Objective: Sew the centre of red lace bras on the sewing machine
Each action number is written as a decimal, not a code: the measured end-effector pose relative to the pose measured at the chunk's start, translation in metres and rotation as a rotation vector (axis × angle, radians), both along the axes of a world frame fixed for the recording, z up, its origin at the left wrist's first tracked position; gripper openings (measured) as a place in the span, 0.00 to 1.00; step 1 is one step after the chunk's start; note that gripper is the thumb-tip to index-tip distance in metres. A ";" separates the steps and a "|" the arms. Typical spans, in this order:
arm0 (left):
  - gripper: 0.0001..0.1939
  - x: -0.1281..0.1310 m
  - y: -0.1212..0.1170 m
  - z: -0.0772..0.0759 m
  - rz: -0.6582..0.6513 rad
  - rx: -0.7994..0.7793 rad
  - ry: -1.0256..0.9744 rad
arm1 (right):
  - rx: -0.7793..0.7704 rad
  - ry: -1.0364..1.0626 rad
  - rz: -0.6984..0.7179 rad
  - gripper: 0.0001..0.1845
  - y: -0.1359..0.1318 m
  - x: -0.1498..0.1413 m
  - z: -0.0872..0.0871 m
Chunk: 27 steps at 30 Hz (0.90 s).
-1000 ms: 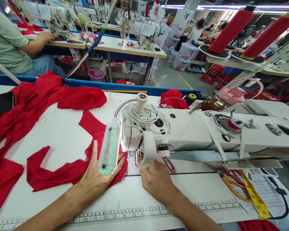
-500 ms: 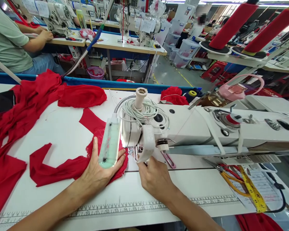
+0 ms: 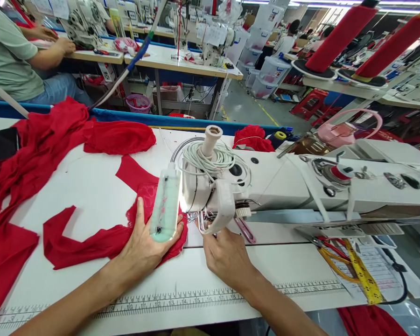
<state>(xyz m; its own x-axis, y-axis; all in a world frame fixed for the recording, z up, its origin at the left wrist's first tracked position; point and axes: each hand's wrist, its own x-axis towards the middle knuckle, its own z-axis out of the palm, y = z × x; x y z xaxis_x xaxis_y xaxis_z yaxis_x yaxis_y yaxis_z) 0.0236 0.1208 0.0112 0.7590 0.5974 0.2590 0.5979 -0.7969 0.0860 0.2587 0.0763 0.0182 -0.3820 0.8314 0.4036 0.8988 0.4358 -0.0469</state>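
Observation:
My left hand (image 3: pixel 140 247) lies flat with fingers spread on a red fabric piece with lace (image 3: pixel 147 192), left of the sewing machine's (image 3: pixel 276 186) needle area. A pale green, see-through plate (image 3: pixel 165 205) on the machine head hides part of that hand and the cloth. A narrow red fabric strip (image 3: pixel 91 242) trails leftward from the piece. Just right of the needle area, my right hand (image 3: pixel 227 259) is closed, its fingertips partly behind a white curved machine part (image 3: pixel 227 205). Whatever those fingers pinch is hidden.
A heap of red fabric (image 3: pixel 52 140) covers the table's left side, beside a black phone (image 3: pixel 2 144). Scissors (image 3: pixel 336 266) and a yellow tape measure (image 3: pixel 364 273) lie at right. Red thread cones (image 3: pixel 343 37) stand above. A co-worker (image 3: pixel 14 60) sits across.
The view has shifted slightly, so the machine head appears a little farther right. Both my hands stay almost in place. The co-worker's hands have moved.

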 end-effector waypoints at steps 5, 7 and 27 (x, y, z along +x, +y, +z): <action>0.24 0.002 0.003 0.004 -0.027 0.007 -0.030 | -0.066 -0.077 -0.031 0.20 0.000 -0.003 -0.004; 0.22 0.002 0.005 0.004 -0.037 0.015 -0.040 | -0.054 -0.091 -0.044 0.17 0.000 -0.004 -0.004; 0.26 -0.002 0.003 0.004 -0.038 0.001 -0.145 | -0.079 -0.176 -0.048 0.13 0.002 -0.003 0.000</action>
<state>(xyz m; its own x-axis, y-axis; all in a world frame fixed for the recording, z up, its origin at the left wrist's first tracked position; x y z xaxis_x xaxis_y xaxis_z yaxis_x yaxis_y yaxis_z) 0.0220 0.1236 0.0147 0.7359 0.5686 0.3676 0.5486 -0.8189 0.1685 0.2558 0.0787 0.0179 -0.3998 0.8768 0.2672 0.9160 0.3930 0.0809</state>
